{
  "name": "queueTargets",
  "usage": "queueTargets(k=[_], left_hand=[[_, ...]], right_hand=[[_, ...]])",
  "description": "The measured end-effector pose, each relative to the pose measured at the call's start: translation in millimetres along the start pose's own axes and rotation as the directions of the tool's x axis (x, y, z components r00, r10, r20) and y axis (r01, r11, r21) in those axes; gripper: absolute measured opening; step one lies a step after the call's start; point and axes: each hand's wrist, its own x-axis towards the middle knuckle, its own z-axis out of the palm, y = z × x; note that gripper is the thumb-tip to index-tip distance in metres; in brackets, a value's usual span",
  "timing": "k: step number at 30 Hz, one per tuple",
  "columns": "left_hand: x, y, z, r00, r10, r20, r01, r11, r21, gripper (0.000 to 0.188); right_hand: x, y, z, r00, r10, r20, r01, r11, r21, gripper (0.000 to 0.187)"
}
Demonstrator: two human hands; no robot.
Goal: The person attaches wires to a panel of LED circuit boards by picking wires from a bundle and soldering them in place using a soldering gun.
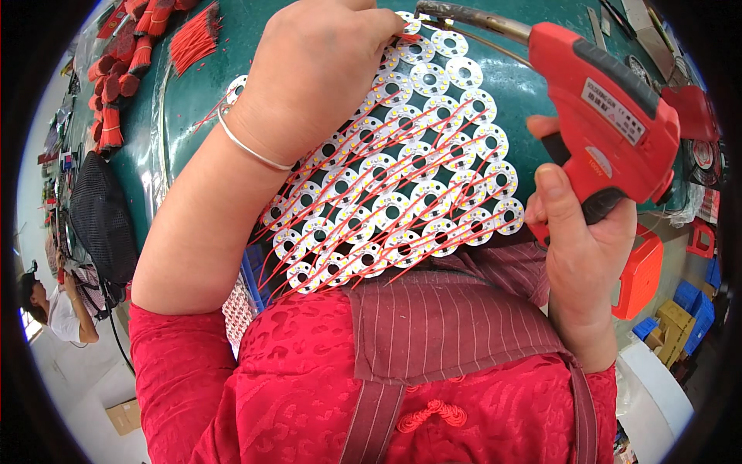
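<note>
My right hand (583, 247) grips a red and black soldering gun (610, 116). The gun's metal tip reaches left over the far end of a panel of round white LED boards (393, 210), close to my left fingertips. Bent over the panel's far left part, my left hand (321, 66) has its thumb and fingers pinched together, with a bit of red wire (408, 36) showing at the tips. Thin red wires (371, 182) lie slantwise across most of the boards. Much of the far left of the panel is hidden behind my hand and wrist.
Bundles of red wires (110, 127) line the green table's left side, beside a loose wire pile (195, 39). A black mesh-covered object (100, 216) stands at the left edge. Further off are a person (62, 309) and, at right, a red stool (640, 274).
</note>
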Motion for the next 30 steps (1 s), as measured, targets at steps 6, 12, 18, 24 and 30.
queueTargets(k=[6,12,18,24,30], left_hand=[[2,2,-4,1.0,-0.026,0.014,0.027,0.998,-0.049,0.01],[-2,-8,1,0.988,-0.149,0.031,0.152,0.961,-0.231,0.017],[2,3,-8,0.982,-0.174,0.068,0.184,0.963,-0.198,0.015],[2,3,-6,0.986,-0.154,0.066,0.16,0.98,-0.115,0.011],[-2,-4,1,0.994,-0.106,0.019,0.108,0.99,-0.091,0.011]], right_hand=[[0,-3,1,1.0,0.015,0.002,-0.015,1.0,-0.013,0.031],[-1,-4,2,1.0,0.014,-0.014,-0.014,1.0,0.014,0.028],[-1,-4,3,1.0,0.017,-0.019,-0.017,1.0,0.016,0.024],[-2,-3,2,1.0,0.018,-0.012,-0.018,1.0,0.009,0.022],[-1,-5,4,0.999,0.046,-0.01,-0.046,0.999,0.008,0.019]])
